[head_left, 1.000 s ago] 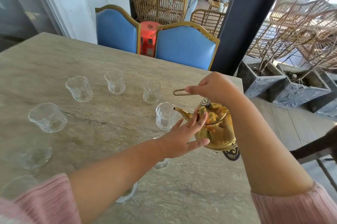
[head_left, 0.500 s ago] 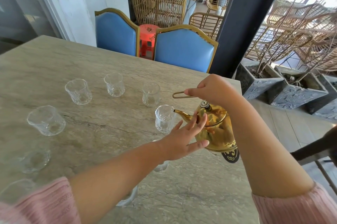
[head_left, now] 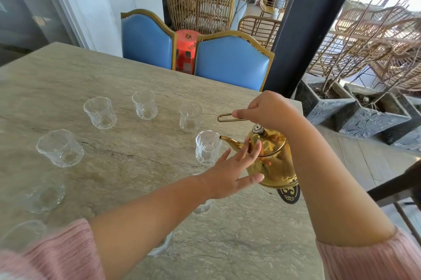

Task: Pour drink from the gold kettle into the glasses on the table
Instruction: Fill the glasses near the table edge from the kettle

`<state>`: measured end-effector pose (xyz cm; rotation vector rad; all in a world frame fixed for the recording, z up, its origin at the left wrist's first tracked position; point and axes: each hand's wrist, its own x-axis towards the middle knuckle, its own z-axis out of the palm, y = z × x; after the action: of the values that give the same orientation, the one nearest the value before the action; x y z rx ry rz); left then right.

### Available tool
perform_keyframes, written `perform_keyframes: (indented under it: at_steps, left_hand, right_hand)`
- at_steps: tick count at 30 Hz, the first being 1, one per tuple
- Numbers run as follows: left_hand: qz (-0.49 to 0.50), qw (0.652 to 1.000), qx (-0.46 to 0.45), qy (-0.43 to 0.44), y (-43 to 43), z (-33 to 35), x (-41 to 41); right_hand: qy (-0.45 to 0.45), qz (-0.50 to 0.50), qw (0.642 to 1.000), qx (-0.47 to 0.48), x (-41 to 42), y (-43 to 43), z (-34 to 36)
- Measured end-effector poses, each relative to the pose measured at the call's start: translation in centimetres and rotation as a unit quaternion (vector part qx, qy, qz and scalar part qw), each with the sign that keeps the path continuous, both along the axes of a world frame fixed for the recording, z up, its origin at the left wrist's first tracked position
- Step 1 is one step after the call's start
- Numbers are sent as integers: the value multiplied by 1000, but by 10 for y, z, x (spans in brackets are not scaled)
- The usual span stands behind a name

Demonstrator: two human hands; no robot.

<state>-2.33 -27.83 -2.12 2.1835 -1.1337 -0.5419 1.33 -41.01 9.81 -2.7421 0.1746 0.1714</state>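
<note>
From the left, I see the table [head_left: 118, 79] run wide and bare toward its far edge, with open stone between the scattered glasses. One glass [head_left: 59, 148] stands at the left, two more [head_left: 100, 112] [head_left: 144, 107] farther back, a fourth [head_left: 190, 117] right of them, all well apart. Near my left sleeve the low glasses blur and I cannot tell them clearly. My left hand [head_left: 230, 177] is spread open, fingers [head_left: 254, 149] laid flat against the side of the kettle [head_left: 271, 161], gripping nothing. The nearest glass [head_left: 207, 147] stands just beside that hand. The kettle is lifted off the table near its right edge, above a dark coaster [head_left: 288, 195]; its long axis runs left to right, tilted, with the spout [head_left: 229, 140] pointing left and its tip at the rim of the nearest glass. My right hand [head_left: 272, 109] is closed around the wire handle [head_left: 225, 117] above the lid. Right of the kettle the table ends; floor and planters [head_left: 373, 120] lie beyond.
</note>
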Motion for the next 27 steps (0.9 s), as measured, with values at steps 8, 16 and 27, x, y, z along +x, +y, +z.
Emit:
perform_keyframes:
  at_steps: [8, 16, 27]
  left_hand:
    - [-2, 1000, -1, 0, 1, -1, 1]
    - [7, 1000, -7, -4, 2, -4, 0]
    - [8, 1000, -7, -17, 3, -7, 1]
  right_hand:
    - [4, 2, 1000, -10, 0, 2, 0]
    - [3, 6, 1000, -16, 1, 3, -1]
    - [6, 7, 1000, -24, 0, 5, -1]
